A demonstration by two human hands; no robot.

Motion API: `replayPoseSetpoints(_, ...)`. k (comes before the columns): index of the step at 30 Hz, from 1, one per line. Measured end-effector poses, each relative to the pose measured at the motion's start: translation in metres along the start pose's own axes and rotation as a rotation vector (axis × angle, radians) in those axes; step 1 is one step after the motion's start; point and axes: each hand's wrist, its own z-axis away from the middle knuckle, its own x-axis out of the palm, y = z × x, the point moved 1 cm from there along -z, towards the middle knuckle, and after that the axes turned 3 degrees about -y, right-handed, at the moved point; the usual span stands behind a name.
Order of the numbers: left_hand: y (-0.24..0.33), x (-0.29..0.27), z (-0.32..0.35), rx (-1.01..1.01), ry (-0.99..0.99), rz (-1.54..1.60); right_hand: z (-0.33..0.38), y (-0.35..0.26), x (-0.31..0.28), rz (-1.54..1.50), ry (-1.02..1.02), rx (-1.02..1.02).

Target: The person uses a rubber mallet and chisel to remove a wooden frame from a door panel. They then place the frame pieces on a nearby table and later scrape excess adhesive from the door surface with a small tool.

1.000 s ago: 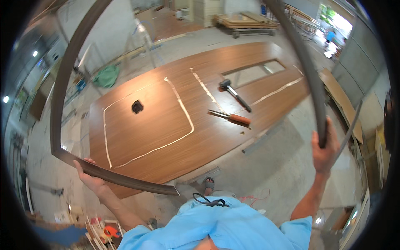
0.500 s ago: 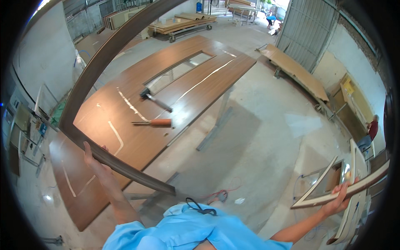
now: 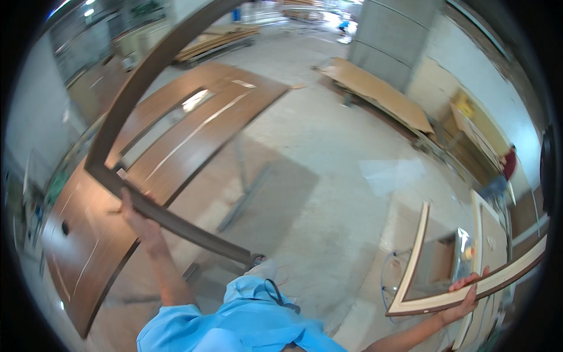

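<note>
We look down through a wide fisheye from the person's head, close above the blue shirt (image 3: pixel 249 314), which shows between the grips of the left hand (image 3: pixel 142 223) and right hand (image 3: pixel 466 293). We face forward across the concrete floor (image 3: pixel 328 199) between both grips, our view reaching stacked boards (image 3: pixel 217 42) far beyond them.

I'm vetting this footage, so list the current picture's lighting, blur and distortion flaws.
Head view: the brown frame looks bowed, probably from fisheye bending; head view: the wooden panel is smeared, with pale glare on its left part; head view: light at the top is washed out; head view: a broad shadow darkens the floor beside the panel.
</note>
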Motion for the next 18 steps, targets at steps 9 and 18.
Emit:
replayPoseSetpoints(9,-0.274,0.264,0.085,-0.206,-0.193,0.090,-0.165,0.077,-0.052,0.279,0.549,-0.372)
replayPoseSetpoints(18,-0.476,0.629,0.283,-0.416,-0.571,0.161,-0.325,0.170,-0.116,0.341,0.854,-0.936)
